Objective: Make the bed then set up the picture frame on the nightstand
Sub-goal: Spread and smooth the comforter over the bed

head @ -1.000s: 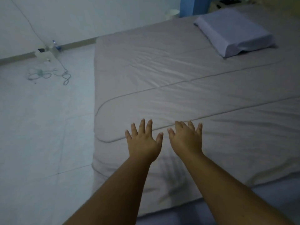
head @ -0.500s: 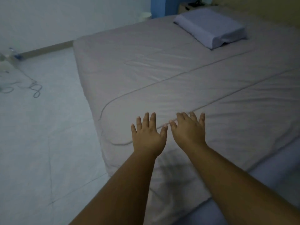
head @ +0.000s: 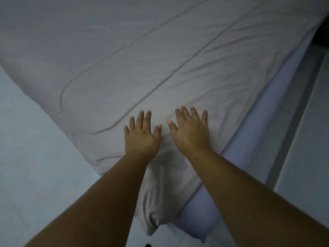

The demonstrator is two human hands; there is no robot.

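Observation:
A pale grey-beige blanket [head: 110, 56] with stitched seams lies spread over the bed, its near corner hanging down over the mattress corner. My left hand [head: 140, 135] lies flat on the blanket near that corner, fingers straight and spread. My right hand [head: 191, 130] rests flat beside it, a small gap between the two. A bluish sheet-covered mattress edge [head: 249, 139] shows under the blanket on the right. Pillow, picture frame and nightstand are out of view.
Pale tiled floor [head: 32, 166] lies to the left of the bed. More floor with a dark strip [head: 292, 136] runs along the bed's right side. A dark shape [head: 320, 32] sits at the far right edge.
The view has swung right and down, so the pillow and the cables on the floor have left the frame. Both hands stay flat on the blanket, now nearer its corner and slightly further apart.

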